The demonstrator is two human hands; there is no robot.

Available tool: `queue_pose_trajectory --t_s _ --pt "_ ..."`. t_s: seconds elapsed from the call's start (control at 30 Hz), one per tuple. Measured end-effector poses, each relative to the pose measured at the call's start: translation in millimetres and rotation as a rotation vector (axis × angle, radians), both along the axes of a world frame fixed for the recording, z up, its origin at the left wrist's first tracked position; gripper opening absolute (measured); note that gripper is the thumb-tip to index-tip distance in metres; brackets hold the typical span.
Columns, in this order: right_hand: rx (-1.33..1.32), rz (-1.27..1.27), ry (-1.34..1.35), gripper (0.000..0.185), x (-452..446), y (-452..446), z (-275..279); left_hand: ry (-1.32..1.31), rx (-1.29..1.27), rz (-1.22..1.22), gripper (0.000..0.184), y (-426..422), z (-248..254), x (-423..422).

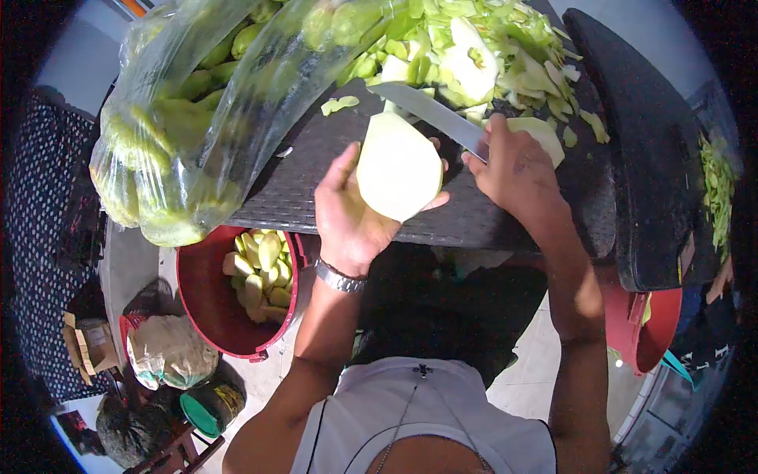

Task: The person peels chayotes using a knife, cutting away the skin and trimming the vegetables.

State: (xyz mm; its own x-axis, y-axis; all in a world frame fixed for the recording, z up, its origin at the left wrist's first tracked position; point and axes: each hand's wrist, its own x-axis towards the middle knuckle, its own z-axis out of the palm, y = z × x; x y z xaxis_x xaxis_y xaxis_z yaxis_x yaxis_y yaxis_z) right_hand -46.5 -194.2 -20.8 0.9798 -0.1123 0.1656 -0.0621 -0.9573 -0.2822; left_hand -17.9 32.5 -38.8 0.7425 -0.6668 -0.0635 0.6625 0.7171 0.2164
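Pale fruit (pixel 400 167): lifted over the near part of the dark tabletop (pixel 292 189), broad pale face up. Left hand (pixel 351 209): grip clamped on the fruit, thumb along its left side, fingertips showing at its right. Right hand (pixel 521 170): grip closed round the handle of a knife (pixel 430 112); blade runs far-left, just beyond the fruit's far end. Blade contact with fruit: cannot tell.

Edges: near rim of the tabletop passes beneath both forearms. Bare surface lies left of the left hand, up to the bag, and a narrower strip right of the right forearm.

Obstructions: clear plastic bag (pixel 158 158) of green fruit fills the far left and overhangs the near-left edge. Heap of peelings (pixel 537 47) blocks the far side, close beyond the blade. 1 pale piece (pixel 549 138) lies at the right hand, partly hidden by it. Dark panel (pixel 632 142) bounds the right side.

Below: 2 red tubs; left tub (pixel 186 284) holds pale pieces (pixel 272 261), right tub (pixel 667 340) sits under the panel. Near left: sack (pixel 170 351), green-topped container (pixel 213 407).
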Motion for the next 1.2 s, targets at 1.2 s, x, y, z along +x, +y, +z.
queue_pose_trajectory --t_s 1.2 --pt "-0.062 0.083 0.175 0.041 26 2 10 -0.053 -0.027 0.069 0.059 8 -18 -9"
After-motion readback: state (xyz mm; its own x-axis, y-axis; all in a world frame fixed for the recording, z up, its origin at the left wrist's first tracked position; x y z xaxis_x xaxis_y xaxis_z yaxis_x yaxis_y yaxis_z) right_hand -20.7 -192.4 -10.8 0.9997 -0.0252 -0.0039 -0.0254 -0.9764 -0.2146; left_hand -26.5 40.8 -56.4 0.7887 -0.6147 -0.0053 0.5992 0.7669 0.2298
